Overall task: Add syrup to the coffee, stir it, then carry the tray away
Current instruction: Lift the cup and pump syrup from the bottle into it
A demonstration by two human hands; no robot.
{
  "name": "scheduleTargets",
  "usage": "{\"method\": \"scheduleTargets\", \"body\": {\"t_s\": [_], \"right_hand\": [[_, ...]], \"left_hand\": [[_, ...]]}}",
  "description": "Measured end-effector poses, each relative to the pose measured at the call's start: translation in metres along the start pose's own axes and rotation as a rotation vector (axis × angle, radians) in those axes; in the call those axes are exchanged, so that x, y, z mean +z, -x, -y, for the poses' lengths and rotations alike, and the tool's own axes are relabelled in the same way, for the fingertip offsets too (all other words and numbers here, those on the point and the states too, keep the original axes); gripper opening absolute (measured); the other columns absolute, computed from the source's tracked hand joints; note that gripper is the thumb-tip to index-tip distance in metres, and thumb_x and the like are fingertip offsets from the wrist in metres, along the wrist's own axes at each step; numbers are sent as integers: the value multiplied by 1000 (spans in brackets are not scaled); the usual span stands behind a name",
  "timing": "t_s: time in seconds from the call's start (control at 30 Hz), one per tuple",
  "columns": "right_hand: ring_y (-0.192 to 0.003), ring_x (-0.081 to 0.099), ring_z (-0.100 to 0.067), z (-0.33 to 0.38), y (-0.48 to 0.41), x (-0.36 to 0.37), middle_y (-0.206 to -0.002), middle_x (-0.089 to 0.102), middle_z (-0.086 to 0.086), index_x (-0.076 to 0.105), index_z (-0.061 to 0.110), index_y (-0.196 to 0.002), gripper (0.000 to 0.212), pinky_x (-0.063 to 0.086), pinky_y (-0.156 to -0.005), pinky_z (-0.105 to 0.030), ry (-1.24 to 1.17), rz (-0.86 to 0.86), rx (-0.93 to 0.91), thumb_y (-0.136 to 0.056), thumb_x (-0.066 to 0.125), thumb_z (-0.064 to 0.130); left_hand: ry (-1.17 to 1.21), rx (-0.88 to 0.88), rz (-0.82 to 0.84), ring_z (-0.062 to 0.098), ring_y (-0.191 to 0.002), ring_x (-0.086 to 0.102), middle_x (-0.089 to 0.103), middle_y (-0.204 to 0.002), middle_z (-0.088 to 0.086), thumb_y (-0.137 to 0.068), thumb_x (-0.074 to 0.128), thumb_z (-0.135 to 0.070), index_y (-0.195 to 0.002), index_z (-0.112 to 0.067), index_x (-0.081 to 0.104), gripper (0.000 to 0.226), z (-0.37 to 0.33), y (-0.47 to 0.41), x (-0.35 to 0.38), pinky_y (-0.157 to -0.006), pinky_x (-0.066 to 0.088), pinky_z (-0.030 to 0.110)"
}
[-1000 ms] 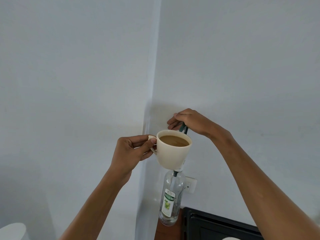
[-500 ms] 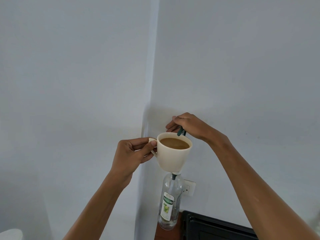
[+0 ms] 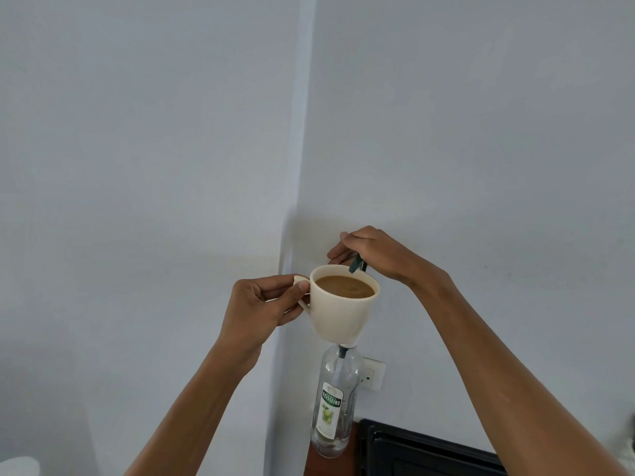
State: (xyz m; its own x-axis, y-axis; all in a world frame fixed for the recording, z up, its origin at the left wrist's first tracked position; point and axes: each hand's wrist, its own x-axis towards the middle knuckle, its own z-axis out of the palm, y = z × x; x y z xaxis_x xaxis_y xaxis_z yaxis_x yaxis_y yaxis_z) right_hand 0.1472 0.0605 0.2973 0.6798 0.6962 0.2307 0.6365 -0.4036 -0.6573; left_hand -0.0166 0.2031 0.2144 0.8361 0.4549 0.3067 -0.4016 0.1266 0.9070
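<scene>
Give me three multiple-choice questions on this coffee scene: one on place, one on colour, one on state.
1. Where is the cup relative to the syrup bottle?
A. in front of its neck
B. below its base
C. far to its right

2. What colour is the cup?
A. cream
B. red
C. black

3. How is the cup held?
A. left hand pinches the handle
B. right hand grips the base
C. nobody holds it

Answers:
1 A, the bottle's body shows under the cup
2 A, its wall is pale cream
3 A, thumb and fingers close on the handle; the right hand is on the green pump

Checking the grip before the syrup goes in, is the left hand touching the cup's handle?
Touching. The head view shows the left hand pinching the handle of the cream cup, thumb on top, fingers beneath.
</scene>
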Motion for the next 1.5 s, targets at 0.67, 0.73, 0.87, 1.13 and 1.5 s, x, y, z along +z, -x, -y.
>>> {"method": "scheduleTargets", "body": {"t_s": [0.67,0.73,0.87,1.13,1.5], "right_hand": [[-102,71,-20,-4,-1,1,-107,78,-5,76,9,-113,51,48,-75,-23,3,67,40,-111,31,32],[-103,71,-21,-4,-1,0,-105,79,-5,76,9,-112,51,49,-75,-24,4,84,43,-111,31,33],[-104,73,-23,-1,-2,-6,-103,80,-6,75,7,-111,50,52,-82,-27,-40,76,43,-111,32,33],[-103,73,-23,4,-2,-11,-103,80,-6,76,7,-109,51,51,-86,-30,1,81,48,-110,32,34],[-100,72,-24,0,-3,-4,-100,79,-7,80,7,-102,50,52,-83,-31,18,18,14,-109,36,30]], "left_hand": [[-30,-23,-17,22,-85,82,84,-90,12,-87,75,-6,-92,-17,85,15,2,2,-2,-72,64,22],[-32,-21,-13,21,-84,81,84,-91,12,-87,75,-7,-92,-17,85,16,4,2,-3,-73,64,22],[-25,-19,-4,22,-86,81,84,-92,13,-83,77,-12,-97,-13,85,16,4,2,-4,-76,65,24],[-19,-23,-6,22,-86,81,84,-93,14,-87,75,-7,-100,-10,84,16,4,2,-2,-75,64,24],[18,-14,-5,21,-85,82,84,-91,13,-71,78,-22,-97,-12,84,28,0,2,0,-72,64,22]]}}
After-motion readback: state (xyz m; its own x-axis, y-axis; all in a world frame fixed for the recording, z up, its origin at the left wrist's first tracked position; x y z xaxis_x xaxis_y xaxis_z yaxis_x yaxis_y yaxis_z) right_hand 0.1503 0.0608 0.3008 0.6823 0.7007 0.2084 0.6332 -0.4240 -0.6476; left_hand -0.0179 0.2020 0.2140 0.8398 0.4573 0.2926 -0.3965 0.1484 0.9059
